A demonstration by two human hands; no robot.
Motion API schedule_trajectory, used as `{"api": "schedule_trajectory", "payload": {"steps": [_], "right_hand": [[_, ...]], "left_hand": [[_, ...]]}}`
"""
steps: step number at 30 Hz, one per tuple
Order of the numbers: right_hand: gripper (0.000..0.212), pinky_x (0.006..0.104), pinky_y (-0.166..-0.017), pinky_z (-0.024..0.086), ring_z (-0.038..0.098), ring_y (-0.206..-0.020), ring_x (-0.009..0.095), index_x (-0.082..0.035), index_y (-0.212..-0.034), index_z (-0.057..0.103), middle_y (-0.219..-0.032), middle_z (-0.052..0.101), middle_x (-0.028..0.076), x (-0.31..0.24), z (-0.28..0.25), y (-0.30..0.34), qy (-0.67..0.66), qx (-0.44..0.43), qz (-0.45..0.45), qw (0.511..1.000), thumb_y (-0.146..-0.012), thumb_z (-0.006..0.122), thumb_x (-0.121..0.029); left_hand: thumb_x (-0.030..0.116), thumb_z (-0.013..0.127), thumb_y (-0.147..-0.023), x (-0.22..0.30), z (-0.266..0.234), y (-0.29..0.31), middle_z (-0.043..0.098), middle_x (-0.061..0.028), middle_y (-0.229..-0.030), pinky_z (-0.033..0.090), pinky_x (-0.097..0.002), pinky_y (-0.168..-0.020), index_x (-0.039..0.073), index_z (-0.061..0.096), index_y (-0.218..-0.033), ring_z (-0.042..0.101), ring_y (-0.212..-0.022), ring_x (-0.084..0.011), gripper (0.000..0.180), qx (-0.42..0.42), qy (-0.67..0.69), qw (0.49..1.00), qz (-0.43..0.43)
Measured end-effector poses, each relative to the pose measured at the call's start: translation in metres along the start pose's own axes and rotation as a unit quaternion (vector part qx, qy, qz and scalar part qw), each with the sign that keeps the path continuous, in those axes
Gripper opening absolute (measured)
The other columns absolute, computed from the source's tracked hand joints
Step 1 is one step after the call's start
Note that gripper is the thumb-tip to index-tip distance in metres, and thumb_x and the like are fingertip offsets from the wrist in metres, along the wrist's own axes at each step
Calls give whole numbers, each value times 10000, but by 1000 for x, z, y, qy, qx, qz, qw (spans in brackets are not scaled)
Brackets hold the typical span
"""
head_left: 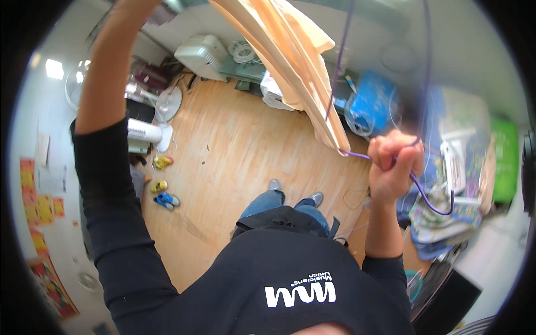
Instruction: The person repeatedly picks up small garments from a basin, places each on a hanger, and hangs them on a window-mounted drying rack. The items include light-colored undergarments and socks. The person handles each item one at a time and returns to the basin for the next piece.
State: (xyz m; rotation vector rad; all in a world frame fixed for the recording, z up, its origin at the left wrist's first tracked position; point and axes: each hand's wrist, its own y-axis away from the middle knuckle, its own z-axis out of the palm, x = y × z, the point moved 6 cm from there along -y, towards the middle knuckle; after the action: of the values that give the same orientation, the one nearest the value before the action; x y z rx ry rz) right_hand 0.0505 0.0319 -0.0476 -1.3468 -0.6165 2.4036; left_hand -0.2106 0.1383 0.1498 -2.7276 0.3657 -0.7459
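Observation:
My right hand (395, 163) is closed in a fist round the neck of a purple wire clothes hanger (428, 61). The hanger's curved hook sticks out below the fist to the right, and its thin sides run up past the top edge. Beside it, a peach-coloured piece of cloth (296, 61) hangs in long folds from the upper edge; its lower tip touches the purple wire left of my fist. The cloth's upper part is cut off. My left arm is raised along the left side, and its hand lies beyond the top edge, so its grip is hidden.
Under me is a wooden floor (223, 145) with several small shoes (166, 200) at left. White fans (167, 104) stand behind them. A white box-shaped appliance (201, 57) is at the far wall. At right are a blue bag (373, 100), folded fabrics (441, 223) and a green bag (504, 159).

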Motion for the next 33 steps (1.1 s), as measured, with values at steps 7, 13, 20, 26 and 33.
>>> {"api": "schedule_trajectory", "payload": {"steps": [7, 13, 20, 26, 33], "right_hand": [[299, 197, -487, 237, 342, -524, 28, 8, -736, 581, -595, 420, -32, 62, 74, -56, 293, -179, 206, 916, -922, 513, -216], [301, 207, -497, 229, 307, -540, 40, -25, -708, 560, -581, 363, -46, 162, 178, -83, 389, -288, 270, 833, -920, 519, -235], [291, 229, -515, 286, 353, -575, 59, 1, -736, 592, -590, 410, -11, 261, 307, -108, 437, -389, 260, 769, -907, 539, -228], [183, 222, -561, 381, 452, -621, 61, 18, -885, 653, -667, 547, 4, 339, 411, -128, 379, -452, 253, 767, -853, 602, -155], [212, 243, -652, 453, 555, -707, 94, 5, -925, 681, -800, 660, 66, 424, 509, -185, 333, -558, 191, 735, -847, 611, -179]], "left_hand": [[284, 621, -799, -216, 62, 28, 657, -159, -729, 512, -324, -614, 26, 690, -876, 628, -570, -177, 278, -11, 33, 994, -106], [204, 600, -842, -337, 33, 76, 651, -47, -752, 489, -245, -523, 11, 678, -890, 571, -629, -94, 214, 31, 155, 972, -175], [170, 620, -830, -430, -26, 118, 648, -49, -750, 484, -251, -532, 8, 676, -906, 561, -627, -91, 187, 31, 211, 960, -181], [230, 598, -869, -518, -57, 154, 638, -40, -820, 481, -231, -576, -16, 643, -1009, 573, -678, -82, 287, 73, 316, 904, -279], [106, 668, -763, -606, -126, 161, 476, -36, -875, 417, -243, -736, 70, 668, -946, 488, -809, -137, 186, 205, -14, 972, -115]]}}
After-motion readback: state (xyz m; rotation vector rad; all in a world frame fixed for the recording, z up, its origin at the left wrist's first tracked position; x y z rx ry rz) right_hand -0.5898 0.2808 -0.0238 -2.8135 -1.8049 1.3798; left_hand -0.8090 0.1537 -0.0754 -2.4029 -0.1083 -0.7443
